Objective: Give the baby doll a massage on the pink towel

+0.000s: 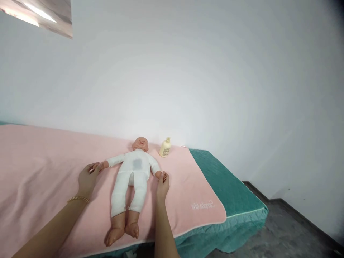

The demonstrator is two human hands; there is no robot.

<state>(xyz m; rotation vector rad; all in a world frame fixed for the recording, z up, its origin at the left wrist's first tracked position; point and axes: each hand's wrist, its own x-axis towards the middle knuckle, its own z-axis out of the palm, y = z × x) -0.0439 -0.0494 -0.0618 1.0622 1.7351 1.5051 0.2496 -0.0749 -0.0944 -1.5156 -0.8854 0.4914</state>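
A baby doll (130,182) with a white cloth body lies face up on a pink blanket (193,179), its head toward the wall and its bare feet toward me. My left hand (88,178), with a gold bracelet at the wrist, pinches the doll's hand on the left side. On the other side, my right hand (162,186) is closed around the doll's other hand. Both doll arms are stretched outward. Beyond the right doll arm, a pale yellow pump bottle (165,147) stands upright on the blanket.
The blanket covers a bed with a green quilted cover (223,182), whose right corner is exposed. A white wall (188,71) rises directly behind the bed. Grey floor (290,229) shows at the lower right. A shiny panel (45,16) hangs at the upper left.
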